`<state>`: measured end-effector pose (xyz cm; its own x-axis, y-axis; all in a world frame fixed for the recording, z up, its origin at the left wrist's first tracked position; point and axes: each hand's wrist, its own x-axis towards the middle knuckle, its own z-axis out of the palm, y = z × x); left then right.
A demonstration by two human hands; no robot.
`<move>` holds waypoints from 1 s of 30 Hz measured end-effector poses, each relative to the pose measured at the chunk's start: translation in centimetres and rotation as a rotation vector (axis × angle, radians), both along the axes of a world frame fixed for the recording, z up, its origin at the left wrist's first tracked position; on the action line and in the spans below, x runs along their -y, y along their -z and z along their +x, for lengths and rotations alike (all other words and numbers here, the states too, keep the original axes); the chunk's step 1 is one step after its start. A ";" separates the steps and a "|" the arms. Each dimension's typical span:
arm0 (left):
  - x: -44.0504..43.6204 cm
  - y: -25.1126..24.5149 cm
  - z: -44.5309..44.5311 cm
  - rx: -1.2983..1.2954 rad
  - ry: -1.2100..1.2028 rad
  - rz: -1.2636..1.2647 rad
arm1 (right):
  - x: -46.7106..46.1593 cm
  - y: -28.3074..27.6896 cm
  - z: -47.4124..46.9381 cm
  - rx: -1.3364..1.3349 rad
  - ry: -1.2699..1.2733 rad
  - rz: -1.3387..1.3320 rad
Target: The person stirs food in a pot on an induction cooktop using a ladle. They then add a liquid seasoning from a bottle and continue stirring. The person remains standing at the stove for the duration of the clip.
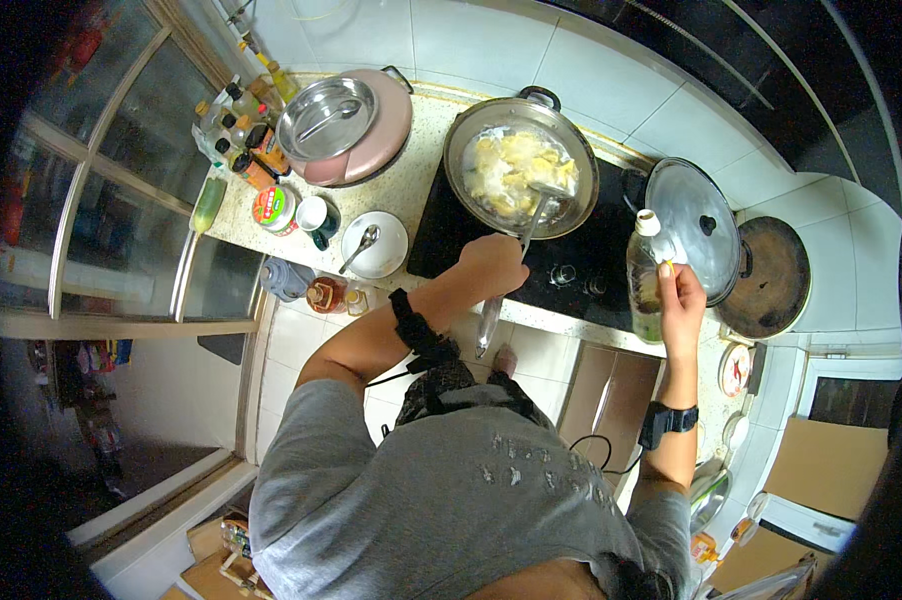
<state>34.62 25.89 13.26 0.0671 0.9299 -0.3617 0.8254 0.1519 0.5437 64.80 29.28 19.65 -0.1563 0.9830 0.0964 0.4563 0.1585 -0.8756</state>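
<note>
My left hand (494, 264) is closed around the handle of a metal spatula (535, 217). The spatula's head lies among yellowish dumplings (522, 169) in whitish, bubbling liquid inside a two-handled metal wok (457, 150). On the right, my right hand (682, 296) pinches a small white and yellow item (671, 265) between thumb and fingers. It is right beside the shoulder of a clear plastic bottle (645, 292) with a white top, at the cooktop's right part. Whether my right hand also bears on the bottle, I cannot tell.
The wok sits on a black glass cooktop (608, 225). A glass lid (691, 217) leans behind the bottle, next to a round dark pan (764, 277). Leftward are a white plate (391, 244) with a spoon, a mug (312, 215), a pink round appliance (391, 124) under a steel dish, and several seasoning bottles (245, 135).
</note>
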 end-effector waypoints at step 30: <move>11.2 -3.2 4.9 0.842 0.695 0.292 | 21.5 2.5 -1.0 -0.246 -0.076 -0.261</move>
<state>39.54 14.74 16.48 0.7224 0.6372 0.2684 0.0353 -0.4217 0.9061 63.82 7.79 17.14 -0.2336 0.9658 -0.1125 0.2230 -0.0594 -0.9730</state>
